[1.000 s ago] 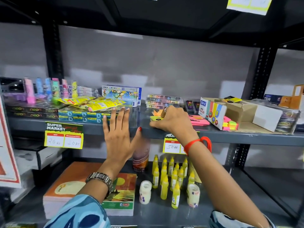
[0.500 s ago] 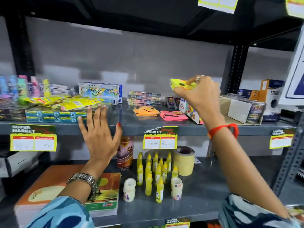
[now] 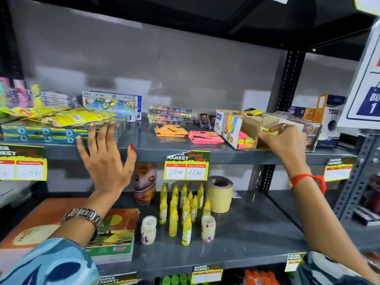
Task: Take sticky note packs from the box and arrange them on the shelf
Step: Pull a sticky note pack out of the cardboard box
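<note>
"DOMS" on the cardboard box [image 3: 227, 128]; "50 rs", "25 rs" on the shelf-edge price tag [image 3: 186, 166]; "TRIO" on the carton [image 3: 331, 118].

On the shelf [image 3: 144, 148], two sticky note packs [image 3: 170, 131] lie side by side left of the open box [image 3: 236, 128]. More packs sit inside it. Glue bottles [image 3: 181, 210] stand on the shelf below.

A dark grey metal shelving unit [image 3: 226, 155] stands against a pale grey wall [image 3: 164, 64]. Its perforated black upright [image 3: 292, 79] rises at the right, under a dark upper shelf [image 3: 185, 11].
</note>
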